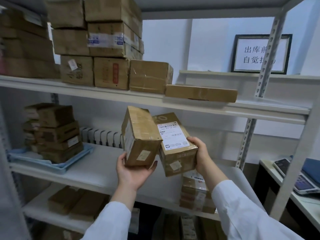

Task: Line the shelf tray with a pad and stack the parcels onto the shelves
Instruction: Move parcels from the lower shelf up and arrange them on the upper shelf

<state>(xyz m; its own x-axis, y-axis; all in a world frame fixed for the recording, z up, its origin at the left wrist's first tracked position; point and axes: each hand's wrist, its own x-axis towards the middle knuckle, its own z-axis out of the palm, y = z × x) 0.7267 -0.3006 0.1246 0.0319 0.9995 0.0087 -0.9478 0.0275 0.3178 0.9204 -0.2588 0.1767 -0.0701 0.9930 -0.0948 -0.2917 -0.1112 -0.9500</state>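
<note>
My left hand (134, 172) grips the near end of a taped brown parcel (140, 135) from below, tilted up toward the shelf. My right hand (201, 155) holds a second brown parcel (174, 146) with a white shipping label on top. The two parcels touch side by side in front of the middle shelf (103, 163). A blue tray (58, 166) lined with a light blue pad sits at the left of that shelf with several parcels (53, 132) stacked in it.
The upper shelf (121, 96) carries several stacked cardboard boxes and a flat box (200, 92) at its right end. White boxes (102, 137) line the back of the middle shelf. More parcels (195, 193) sit on lower shelves. A desk with devices (297, 177) stands at right.
</note>
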